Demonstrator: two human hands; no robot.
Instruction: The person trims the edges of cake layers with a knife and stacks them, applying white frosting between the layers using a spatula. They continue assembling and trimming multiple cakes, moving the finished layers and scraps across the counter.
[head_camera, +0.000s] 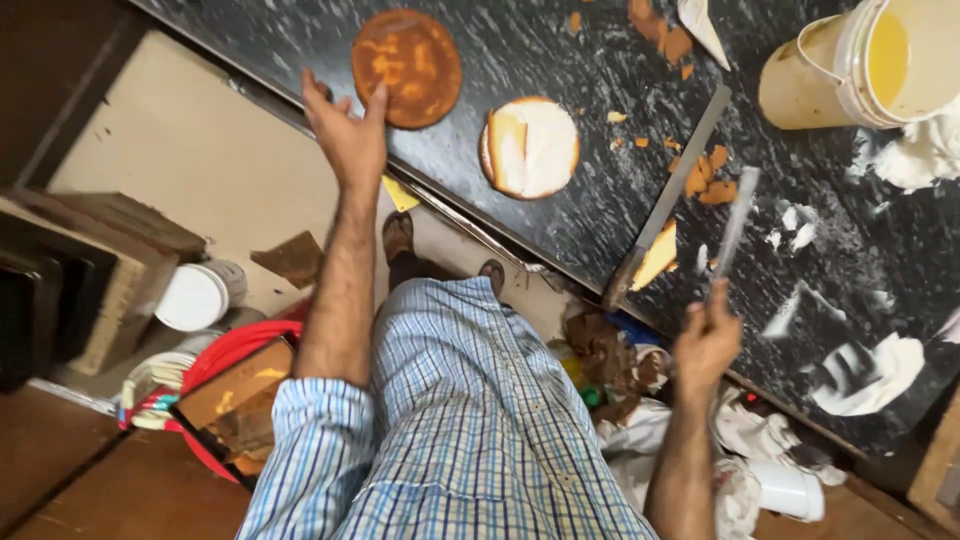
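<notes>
You stand at a black speckled worktop (560, 230) over a pale floor (190, 170). Wooden crates (110, 270) sit left; a red basin (225, 355) and crumpled rubbish (640, 400) lie below.

Blue-and-white checked shirt (470, 430), sleeves rolled to the elbow, dark sandals (397, 235)

A cream-topped cake layer (531, 147) is lying on the dark marbled table (560, 60), a long knife (665, 200) resting beside it among orange crumbs (705, 175). A yellow-filled bucket (860, 65) is standing at the far edge — white cream smears (865, 365) are spreading nearby — and a red basin (225, 365) is sitting on the floor.
</notes>
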